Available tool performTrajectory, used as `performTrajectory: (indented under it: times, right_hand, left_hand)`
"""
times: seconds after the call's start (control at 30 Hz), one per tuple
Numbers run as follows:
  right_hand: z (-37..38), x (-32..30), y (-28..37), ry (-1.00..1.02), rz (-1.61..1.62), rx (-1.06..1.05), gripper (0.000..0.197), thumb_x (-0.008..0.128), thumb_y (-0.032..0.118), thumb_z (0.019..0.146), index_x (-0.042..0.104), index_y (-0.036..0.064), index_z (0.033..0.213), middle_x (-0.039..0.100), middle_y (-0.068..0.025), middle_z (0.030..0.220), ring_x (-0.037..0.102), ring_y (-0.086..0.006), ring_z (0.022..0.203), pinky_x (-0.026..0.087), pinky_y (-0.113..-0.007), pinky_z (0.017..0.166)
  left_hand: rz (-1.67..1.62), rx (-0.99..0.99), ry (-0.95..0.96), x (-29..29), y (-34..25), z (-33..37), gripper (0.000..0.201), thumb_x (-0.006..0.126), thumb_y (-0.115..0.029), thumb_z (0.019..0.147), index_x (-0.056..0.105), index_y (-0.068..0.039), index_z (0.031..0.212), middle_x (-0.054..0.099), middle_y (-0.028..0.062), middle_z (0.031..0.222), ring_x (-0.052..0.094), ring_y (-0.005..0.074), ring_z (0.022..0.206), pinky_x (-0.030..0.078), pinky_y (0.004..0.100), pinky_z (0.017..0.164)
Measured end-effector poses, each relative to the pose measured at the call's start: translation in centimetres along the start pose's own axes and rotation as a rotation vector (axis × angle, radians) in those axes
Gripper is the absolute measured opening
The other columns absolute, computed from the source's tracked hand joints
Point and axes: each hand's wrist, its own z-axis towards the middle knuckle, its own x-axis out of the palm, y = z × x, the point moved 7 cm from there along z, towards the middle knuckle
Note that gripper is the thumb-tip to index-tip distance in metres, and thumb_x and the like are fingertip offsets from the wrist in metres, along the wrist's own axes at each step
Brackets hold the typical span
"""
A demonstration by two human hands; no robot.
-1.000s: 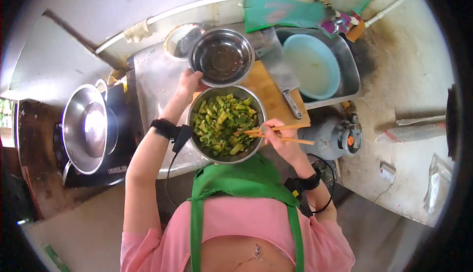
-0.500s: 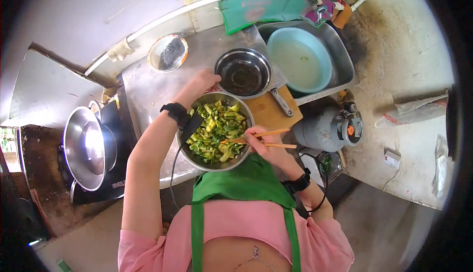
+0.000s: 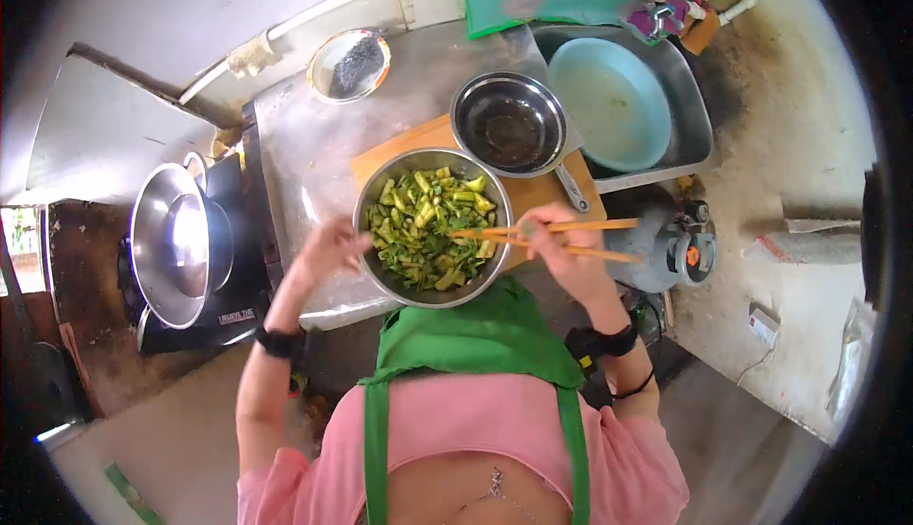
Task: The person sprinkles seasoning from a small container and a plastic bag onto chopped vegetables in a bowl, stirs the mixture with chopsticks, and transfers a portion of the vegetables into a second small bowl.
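A steel bowl full of chopped green vegetables sits at the near edge of the metal counter, partly on a wooden cutting board. My left hand grips the bowl's left rim. My right hand holds a pair of orange chopsticks whose tips reach into the greens from the right. An empty steel bowl stands on the board just behind.
A wok rests on a stove at the left. A small dish with dark contents sits at the counter's back. To the right, a pale blue basin lies in a metal sink, with a gas cylinder below it.
My left hand slid from the bowl's far left rim to its near left side. The chopsticks stay in the greens. The view shifted, so the counter sits more to the right.
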Motion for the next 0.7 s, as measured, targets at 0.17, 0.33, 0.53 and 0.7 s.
performTrajectory:
  times: [0.17,0.33,0.53,0.7]
  right_hand:
    - [3.5,0.3,1.1,-0.034,-0.157,-0.173,0.008,0.056,0.007,0.086,0.058,0.0009,0.090,0.058,-0.0045,0.071,0.055,-0.0097,0.054,0.042,-0.023,0.048]
    - [5.0,4.4,-0.4,0.140,-0.218,-0.179,0.007,0.058,0.007,0.084,0.058,0.0004,0.086,0.059,-0.0094,0.071,0.058,-0.0167,0.060,0.045,-0.027,0.055]
    - [4.9,4.3,2.9,0.226,-0.218,-0.279,0.011,0.058,0.009,0.085,0.059,-0.0015,0.086,0.060,-0.0101,0.072,0.061,-0.0169,0.064,0.046,-0.028,0.056]
    - [4.3,1.7,7.2,0.175,-0.144,-0.240,0.011,0.056,0.009,0.086,0.060,0.0006,0.091,0.061,-0.0086,0.073,0.060,-0.0139,0.057,0.046,-0.026,0.052]
  left_hand:
    - [-0.647,-0.045,0.020,8.6,4.1,-3.1,0.049,0.056,-0.014,0.085,0.035,0.003,0.127,0.051,0.0185,0.117,0.062,0.0298,0.089,0.057,0.0378,0.068]
    - [-0.772,-0.149,0.055,10.1,2.9,-3.6,0.046,0.044,-0.001,0.080,0.035,0.004,0.125,0.049,0.0209,0.118,0.060,0.0326,0.092,0.057,0.0393,0.067]
    - [-0.806,-0.202,-0.381,7.0,3.0,-7.3,0.028,0.051,0.002,0.075,0.045,0.001,0.103,0.054,0.0129,0.093,0.059,0.0277,0.077,0.054,0.0423,0.062]
    - [-0.751,-0.037,-0.320,2.9,-2.3,-9.1,0.042,0.044,0.006,0.073,0.040,0.005,0.114,0.053,0.0185,0.108,0.060,0.0314,0.089,0.057,0.0440,0.068]
